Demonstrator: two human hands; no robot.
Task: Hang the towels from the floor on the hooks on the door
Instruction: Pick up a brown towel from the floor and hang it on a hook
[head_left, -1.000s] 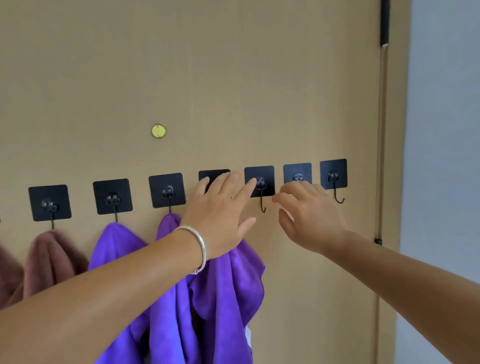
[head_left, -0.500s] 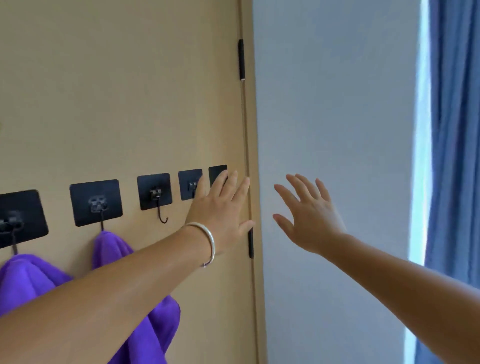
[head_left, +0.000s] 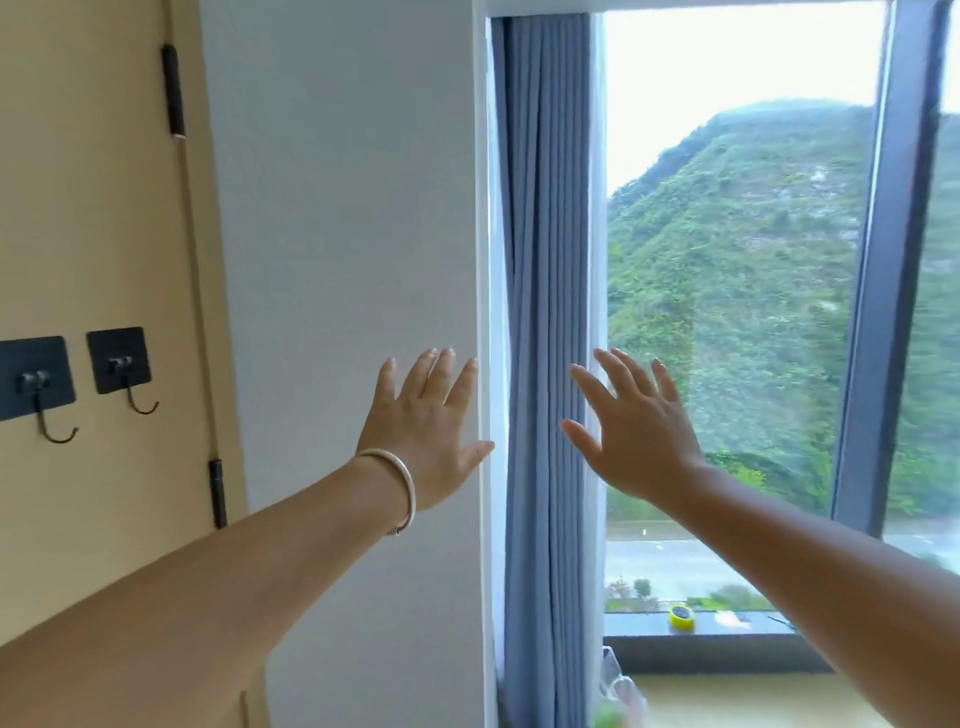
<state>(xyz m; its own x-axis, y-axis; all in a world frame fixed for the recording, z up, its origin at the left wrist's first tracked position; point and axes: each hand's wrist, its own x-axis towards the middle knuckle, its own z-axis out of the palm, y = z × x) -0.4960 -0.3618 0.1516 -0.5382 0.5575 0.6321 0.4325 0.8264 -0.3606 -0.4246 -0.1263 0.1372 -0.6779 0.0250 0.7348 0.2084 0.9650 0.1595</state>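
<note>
Hanging bare, hooks (head_left: 78, 384) well left of spread fingers (head_left: 431, 371)

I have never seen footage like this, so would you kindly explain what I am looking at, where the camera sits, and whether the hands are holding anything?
There is no machine here: a person wears one wide-angle camera on the head, so you see their own two bare arms reaching forward. The left hand, with a bracelet on its wrist, and the right hand are both spread open and hold nothing. At the left edge is the tan door with two black stick-on hooks, both bare in this view. Beyond it come a pale wall, a blue curtain and a window facing a green hillside. A small yellow object lies on the sill. No towel shows in this picture.
</note>
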